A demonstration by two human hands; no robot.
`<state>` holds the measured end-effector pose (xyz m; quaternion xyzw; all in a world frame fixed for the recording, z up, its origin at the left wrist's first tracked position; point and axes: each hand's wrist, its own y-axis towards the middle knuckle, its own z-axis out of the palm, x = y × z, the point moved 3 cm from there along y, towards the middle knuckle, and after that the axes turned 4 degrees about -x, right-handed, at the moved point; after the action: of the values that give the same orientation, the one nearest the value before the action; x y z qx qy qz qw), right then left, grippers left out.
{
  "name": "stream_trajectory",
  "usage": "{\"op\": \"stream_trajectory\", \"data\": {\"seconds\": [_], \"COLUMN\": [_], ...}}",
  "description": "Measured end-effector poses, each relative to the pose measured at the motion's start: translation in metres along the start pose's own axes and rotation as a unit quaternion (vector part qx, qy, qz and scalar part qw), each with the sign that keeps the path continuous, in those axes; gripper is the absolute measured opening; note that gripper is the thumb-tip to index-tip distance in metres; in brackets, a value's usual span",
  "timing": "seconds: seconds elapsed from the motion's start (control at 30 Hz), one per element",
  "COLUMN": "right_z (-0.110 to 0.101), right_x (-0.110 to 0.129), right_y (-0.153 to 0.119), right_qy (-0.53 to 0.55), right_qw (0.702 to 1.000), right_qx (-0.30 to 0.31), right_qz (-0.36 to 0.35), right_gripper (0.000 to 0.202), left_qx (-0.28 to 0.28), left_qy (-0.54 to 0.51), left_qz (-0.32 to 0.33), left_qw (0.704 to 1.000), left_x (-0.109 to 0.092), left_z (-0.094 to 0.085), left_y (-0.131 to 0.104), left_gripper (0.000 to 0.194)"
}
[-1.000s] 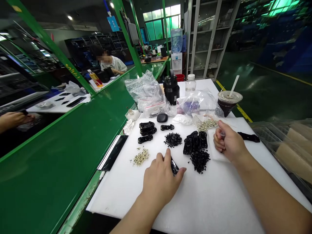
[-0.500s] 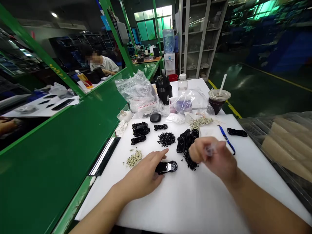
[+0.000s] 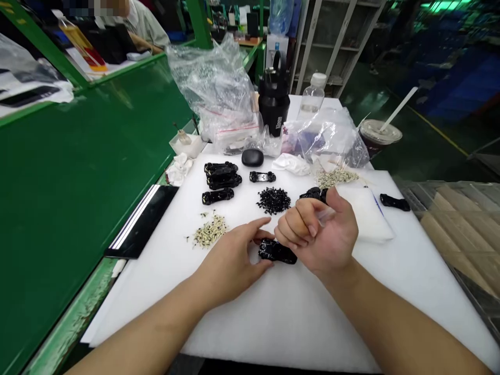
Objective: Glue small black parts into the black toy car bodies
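My left hand (image 3: pixel 234 255) rests on the white table with thumb and fingers curved around the left end of a black toy car part (image 3: pixel 276 251). Over that part's right end is my right hand (image 3: pixel 318 232), its fingers curled in, with a bit of translucent plastic (image 3: pixel 325 215) showing between thumb and fingers. What the fingertips touch beneath is hidden. Just beyond the hands lies a pile of small black pieces (image 3: pixel 274 200). To the left is a heap of small cream-coloured pieces (image 3: pixel 211 230). Black car parts (image 3: pixel 313 194) are partly covered by my right hand.
Several black toy car parts (image 3: pixel 222 180) are stacked at the left; another (image 3: pixel 394 202) lies far right. Behind stand a black bottle (image 3: pixel 273 104), a clear bottle (image 3: pixel 312 96), plastic bags (image 3: pixel 214 88) and a drink cup (image 3: pixel 377 133). A green partition (image 3: pixel 97 156) borders the left side.
My right hand has moved left, from the dark pile to the car part at my left hand. The part there now looks bulkier than the flat shiny one before. The view has tilted down.
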<state>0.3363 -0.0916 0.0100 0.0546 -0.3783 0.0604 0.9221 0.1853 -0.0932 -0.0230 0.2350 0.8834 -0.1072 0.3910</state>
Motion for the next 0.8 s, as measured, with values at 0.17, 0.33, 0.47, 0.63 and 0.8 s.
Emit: {"op": "stream_trajectory", "data": {"seconds": [0.17,0.33,0.47,0.63,0.8], "right_z": [-0.001,0.000,0.000,-0.003,-0.005], "right_x": [-0.009,-0.017,-0.022,-0.024,-0.025], "right_y": [0.004,0.006,0.007,0.007,0.009], "right_qy": [-0.024,-0.032,-0.020,-0.008,-0.006], "right_qw": [1.000,0.999,0.999,0.999,0.998], "right_qx": [0.004,0.010,0.038,0.049,0.055], "right_qz": [0.011,0.029,0.017,0.015,0.018], "right_gripper": [0.060,0.058,0.060,0.058,0.058], "left_qx": [-0.001,-0.003,0.011,0.007,0.004], "left_qy": [-0.016,-0.027,-0.036,-0.036,-0.031], "left_qz": [-0.023,-0.024,-0.043,-0.039,-0.038], "left_qw": [1.000,0.999,0.998,0.999,0.999], "left_x": [-0.001,-0.004,-0.006,-0.006,-0.005], "left_z": [0.002,0.002,0.000,0.000,0.000], "left_y": [-0.002,-0.001,0.001,0.002,0.001], "left_gripper": [0.088,0.086,0.085,0.085,0.085]}}
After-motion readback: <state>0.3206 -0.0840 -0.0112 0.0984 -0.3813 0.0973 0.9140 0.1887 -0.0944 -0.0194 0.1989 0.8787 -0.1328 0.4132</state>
